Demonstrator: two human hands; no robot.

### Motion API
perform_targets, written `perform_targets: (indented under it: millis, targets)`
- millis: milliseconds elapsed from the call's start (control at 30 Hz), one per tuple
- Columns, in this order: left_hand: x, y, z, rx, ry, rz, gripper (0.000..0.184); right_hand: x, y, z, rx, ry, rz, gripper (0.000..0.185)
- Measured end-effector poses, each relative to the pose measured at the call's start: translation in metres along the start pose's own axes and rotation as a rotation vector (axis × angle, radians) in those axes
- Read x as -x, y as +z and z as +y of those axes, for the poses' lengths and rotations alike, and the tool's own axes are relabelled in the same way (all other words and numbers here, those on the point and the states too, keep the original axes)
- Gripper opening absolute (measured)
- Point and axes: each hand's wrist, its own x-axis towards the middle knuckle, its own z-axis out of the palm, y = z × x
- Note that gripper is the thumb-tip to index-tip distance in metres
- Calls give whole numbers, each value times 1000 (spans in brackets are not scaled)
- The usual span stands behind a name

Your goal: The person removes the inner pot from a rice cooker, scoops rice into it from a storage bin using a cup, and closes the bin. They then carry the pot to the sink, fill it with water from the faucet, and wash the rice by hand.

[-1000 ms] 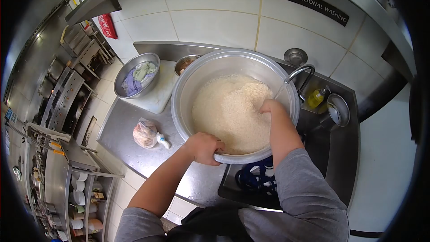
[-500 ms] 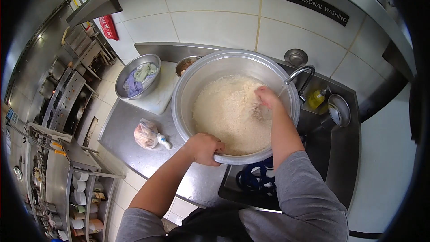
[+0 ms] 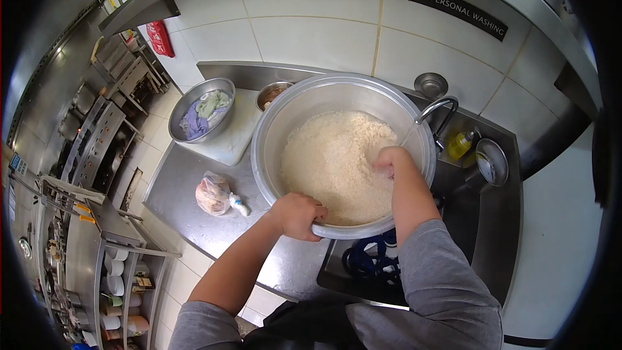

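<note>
A large metal basin (image 3: 264,178) holds pale rice (image 3: 337,155) in cloudy water, under a thin stream from the faucet (image 3: 435,109). My left hand (image 3: 299,216) is closed on the basin's near rim, its thumb over the edge. My right hand (image 3: 391,161) is inside the basin on the right, at the surface of the rice; its fingertips are partly hidden in the rice and water, so I cannot make out what they hold.
Left of the basin are a tied plastic bag (image 3: 214,194), a bowl of cloths (image 3: 178,107) on a white board (image 3: 230,146), and a small bowl (image 3: 271,93). A yellow bottle (image 3: 459,146) and a metal bowl (image 3: 490,162) stand right, beside the sink (image 3: 495,227).
My right hand has moved up out of the rice and back down into it, now near the basin's right side. My left hand keeps its hold on the rim.
</note>
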Motion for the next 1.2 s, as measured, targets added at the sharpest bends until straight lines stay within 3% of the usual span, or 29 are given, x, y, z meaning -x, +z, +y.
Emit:
perform_targets:
  millis: [33,67,133,167,233,267,333,367,400,467,500,567,633,667,733,767,800,867,900,967,1033,1067,1133,1167,1200]
  targets:
    - [0,-1,1,1,2,0,43,-7,-1,-1,-288,22,-140,47]
    - [0,-2,3,4,-6,-1,42,5,-8,-12,-287,23,-140,47]
    - [0,-3,3,7,-16,0,42,24,-19,-27,-998,-117,295,43]
    - [0,-2,3,2,-11,2,42,27,-19,-24,-998,-119,294,43]
    - [1,-3,2,-8,-8,3,41,38,-18,-18,158,118,-2,41]
    - [1,-3,2,-6,-6,8,41,36,-17,-20,156,117,-2,41]
    - [1,-1,2,-4,0,12,41,37,-14,-26,-683,132,-285,36]
    - [1,1,0,1,11,27,40,38,-16,-31,-683,133,-284,36]
    - [1,2,-1,6,20,43,39,39,-21,-35,-803,-6,81,40]
    - [1,-1,2,14,10,33,38,33,-19,-27,-904,-150,447,43]
    - [1,-2,3,21,0,21,37,35,-15,-18,-328,-69,281,44]
    - [1,-2,2,17,8,31,36,22,-7,-10,242,13,105,45]
    - [0,0,2,16,19,42,35,15,-8,-13,-700,-14,-281,37]
    - [0,0,1,14,23,47,35,18,-12,-19,-699,-13,-280,37]
    - [1,1,0,13,23,54,36,21,-17,-28,-914,-168,554,27]
    - [1,1,0,12,20,49,36,26,-15,-27,-915,-170,552,27]
    - [1,1,0,10,18,43,37,35,-11,-23,-361,-23,338,28]
    - [1,-1,2,10,15,40,38,18,-6,-6,188,119,114,28]
    - [1,-2,2,12,14,39,38,-20,4,9,-112,40,-39,29]
    - [1,-2,3,6,13,41,38,-26,0,6,-408,-39,-191,29]
    - [1,-1,3,0,7,44,39,25,-22,-27,-657,-126,574,30]
    - [1,-1,2,1,10,44,38,32,-22,-27,-657,-127,573,30]
    - [1,-1,1,1,13,42,38,46,-17,-24,337,51,10,36]
    - [1,-1,1,2,10,39,38,37,-13,-19,335,52,9,36]
    - [1,0,1,3,8,36,38,28,-7,-16,-216,1,-92,39]
